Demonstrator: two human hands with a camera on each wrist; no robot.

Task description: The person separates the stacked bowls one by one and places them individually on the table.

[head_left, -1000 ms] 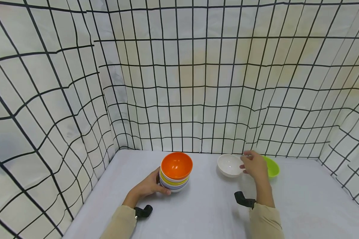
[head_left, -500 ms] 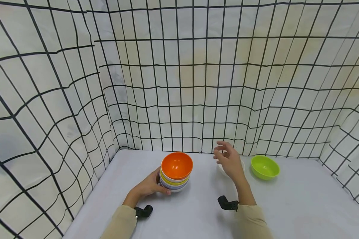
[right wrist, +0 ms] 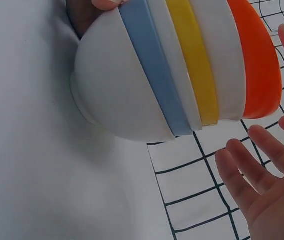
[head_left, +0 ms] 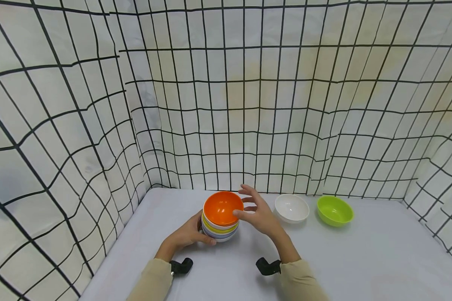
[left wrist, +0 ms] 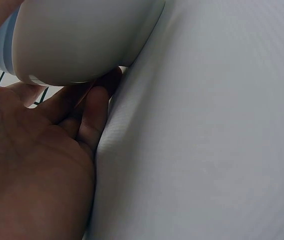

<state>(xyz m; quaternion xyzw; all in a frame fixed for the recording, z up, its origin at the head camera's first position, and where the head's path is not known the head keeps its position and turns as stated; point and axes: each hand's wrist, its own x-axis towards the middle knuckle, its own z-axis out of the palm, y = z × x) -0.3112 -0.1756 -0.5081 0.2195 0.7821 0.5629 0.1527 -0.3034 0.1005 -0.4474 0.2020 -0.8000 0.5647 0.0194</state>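
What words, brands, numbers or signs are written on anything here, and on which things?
There are none that I can read.
Stacked bowls: plain bands of colour, no lettering showing.
White bowl and green bowl: no marks visible.
Wall: black grid lines only.
Black wrist gadgets: too small to tell whether they carry any label.

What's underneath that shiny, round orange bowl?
Nested beneath the shiny, round orange bowl are an upper white bowl, yellow bowl, middle white bowl, pale-blue bowl and bottom white bowl, all round. Outer sides show; the bowls above cover their insides.
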